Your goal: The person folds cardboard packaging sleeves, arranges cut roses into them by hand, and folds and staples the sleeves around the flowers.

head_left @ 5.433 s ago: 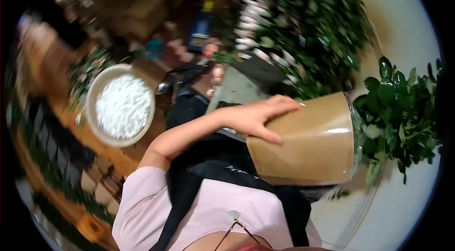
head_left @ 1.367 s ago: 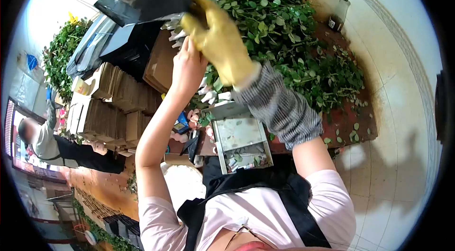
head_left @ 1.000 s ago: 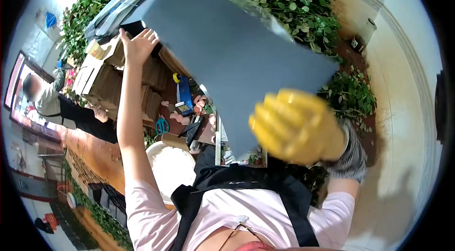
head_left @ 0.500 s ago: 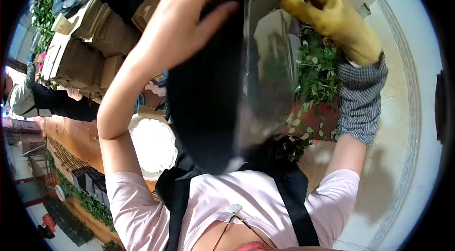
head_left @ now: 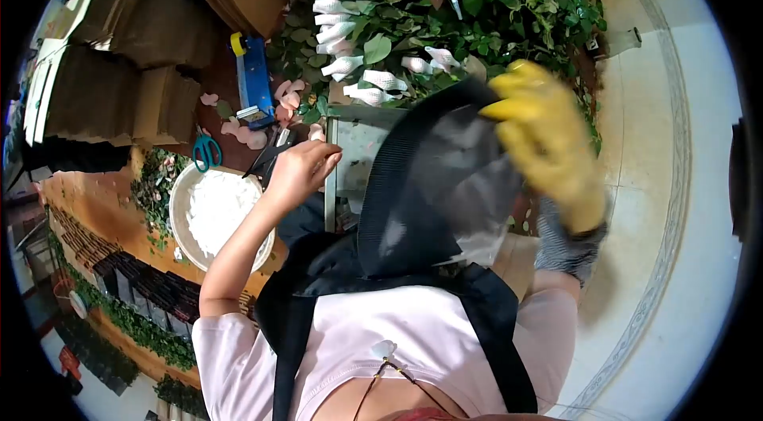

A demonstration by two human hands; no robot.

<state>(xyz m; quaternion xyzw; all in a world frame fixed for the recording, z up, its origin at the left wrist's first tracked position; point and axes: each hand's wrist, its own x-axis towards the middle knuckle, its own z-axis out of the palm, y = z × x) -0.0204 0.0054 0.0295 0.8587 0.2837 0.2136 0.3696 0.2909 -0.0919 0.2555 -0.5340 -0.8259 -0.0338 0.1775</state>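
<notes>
My right hand [head_left: 548,143], in a yellow glove, grips the upper right edge of a black ribbed wrapper with a clear plastic side [head_left: 405,190]. The wrapper hangs in front of my apron and covers part of a grey metal tray [head_left: 350,174]. Left of the wrapper, my bare left hand [head_left: 300,174] is closed near the tray's left side, apart from the wrapper. Whether its curled fingers hold anything cannot be seen. Beyond the tray lie leafy stems [head_left: 493,15] with white net-covered flower heads [head_left: 342,31].
A bowl of white pieces [head_left: 218,210] stands at the left, with teal scissors [head_left: 207,152] by its rim. A blue tape dispenser [head_left: 253,79], pink petals [head_left: 242,133] and stacked brown cardboard [head_left: 95,95] are farther back. A glass vase [head_left: 620,42] is at the right.
A brown wrapper was held earlier; a flat dark sheet came later. Since half a second ago, my left hand has left the black wrapper and moved down, while my right hand has kept hold.
</notes>
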